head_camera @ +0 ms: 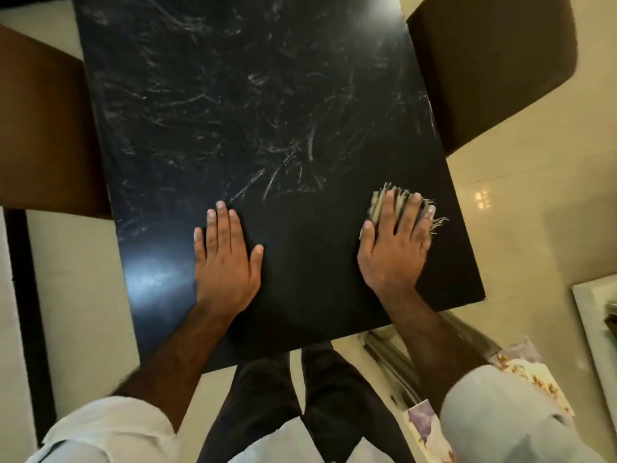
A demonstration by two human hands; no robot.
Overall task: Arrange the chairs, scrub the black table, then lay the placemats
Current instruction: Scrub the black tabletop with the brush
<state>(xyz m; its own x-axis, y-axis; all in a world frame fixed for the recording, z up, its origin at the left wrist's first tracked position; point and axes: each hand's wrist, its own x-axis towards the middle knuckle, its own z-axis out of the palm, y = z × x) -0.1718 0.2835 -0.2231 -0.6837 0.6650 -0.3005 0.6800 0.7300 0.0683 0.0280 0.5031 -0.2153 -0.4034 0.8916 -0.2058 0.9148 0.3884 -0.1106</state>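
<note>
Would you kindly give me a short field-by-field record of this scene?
surface: black table, white smears across its far half
left hand: flat on the table, fingers straight
right hand: pressing a pale-bristled scrubber near the right edge
chairs: left chair and right chair, both brown, beside the table
placemats: none on the table; floral sheets lie off its near right corner

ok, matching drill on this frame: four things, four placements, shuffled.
Things:
1 left hand
2 right hand
3 brush
4 floral sheet

Placements:
a off the black table, lower right
b flat on the bare tabletop, holding nothing
c under a palm, near the table's right edge
d fingers spread over pale bristles

Pairs: 1-b, 2-d, 3-c, 4-a
</note>
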